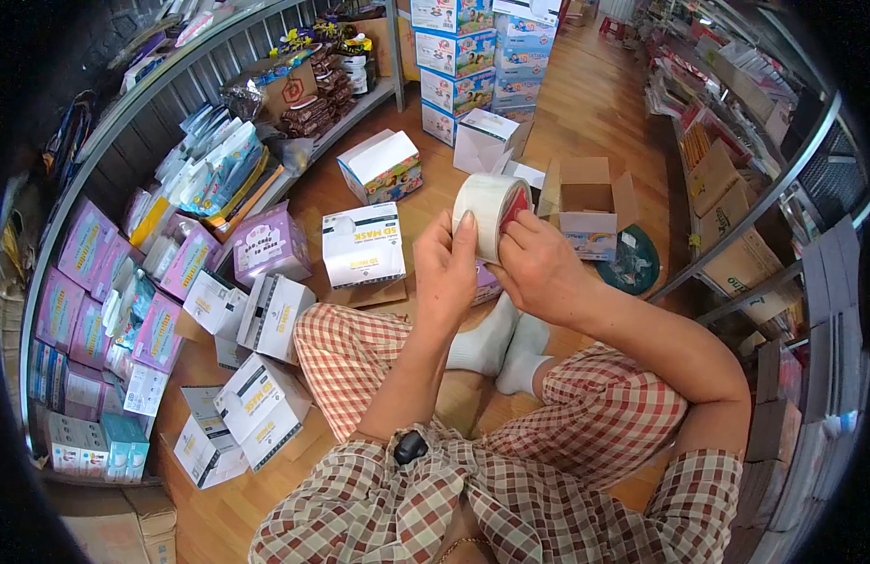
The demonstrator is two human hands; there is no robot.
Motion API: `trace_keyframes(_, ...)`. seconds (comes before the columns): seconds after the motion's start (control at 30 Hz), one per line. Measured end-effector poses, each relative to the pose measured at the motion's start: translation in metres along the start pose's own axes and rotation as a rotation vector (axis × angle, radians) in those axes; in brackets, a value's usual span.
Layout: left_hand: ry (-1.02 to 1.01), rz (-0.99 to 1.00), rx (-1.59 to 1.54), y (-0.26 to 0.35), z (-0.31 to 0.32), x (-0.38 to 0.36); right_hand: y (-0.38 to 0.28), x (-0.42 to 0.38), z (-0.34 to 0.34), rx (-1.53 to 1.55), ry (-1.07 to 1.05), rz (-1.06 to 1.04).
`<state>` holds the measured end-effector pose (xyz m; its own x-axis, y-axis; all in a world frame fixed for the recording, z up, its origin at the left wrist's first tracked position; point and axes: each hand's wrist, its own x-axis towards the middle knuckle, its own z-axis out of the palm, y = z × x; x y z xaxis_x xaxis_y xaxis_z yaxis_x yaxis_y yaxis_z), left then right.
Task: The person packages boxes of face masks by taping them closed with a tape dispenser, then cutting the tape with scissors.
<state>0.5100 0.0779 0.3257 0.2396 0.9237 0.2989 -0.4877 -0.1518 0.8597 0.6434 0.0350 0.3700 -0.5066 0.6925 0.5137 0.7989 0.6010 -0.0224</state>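
Note:
A wide roll of pale tape (476, 214) with a reddish inner core is held up in front of my crossed legs. Around its left side my left hand (446, 268) is closed, thumb lying on the tape's outer face. My right hand (540, 263) is closed at the right side, its fingers at the roll's edge and core. Behind the hands, partly covered by them, a small purple box (487, 282) shows. Just left of my left hand lies a white mask box (364, 246) with black and yellow print.
More white mask boxes (264, 414) lie on the floor at the left. Ahead are a colourful box (382, 167), an open carton (587, 209) and stacked boxes (456, 56). A round green object (630, 261) lies beyond my right hand. Loaded shelves flank both sides.

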Motion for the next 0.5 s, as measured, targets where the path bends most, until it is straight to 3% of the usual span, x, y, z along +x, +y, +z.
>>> trace_keyframes(0.1, -0.042, -0.023, -0.059, 0.007, 0.001, 0.0, 0.002, 0.0, 0.001, 0.041, 0.028, 0.009)
trace_keyframes(0.17, -0.083, 0.003, -0.091, 0.018, 0.002, -0.003, 0.006, -0.001, 0.0, 0.307, 0.074, 0.056)
trace_keyframes(0.23, -0.119, 0.035, -0.121, 0.022, 0.002, -0.003, 0.01, -0.002, -0.001, 0.355, 0.077, 0.068)
trace_keyframes(0.3, -0.12, 0.148, 0.118, 0.021, 0.004, -0.004, 0.011, -0.001, -0.002, 0.407, 0.081, 0.084)
trace_keyframes(0.4, -0.191, 0.116, 0.228, 0.024, -0.005, -0.004, 0.011, 0.003, -0.019, 0.431, 0.019, 0.233)
trace_keyframes(0.47, -0.154, 0.16, 0.301, 0.02, -0.007, -0.004, 0.014, 0.005, -0.034, 0.31, 0.227, 0.254)
trace_keyframes(0.5, -0.12, 0.206, 0.375, 0.019, -0.008, -0.004, 0.013, 0.008, -0.039, 0.314, 0.223, 0.256)
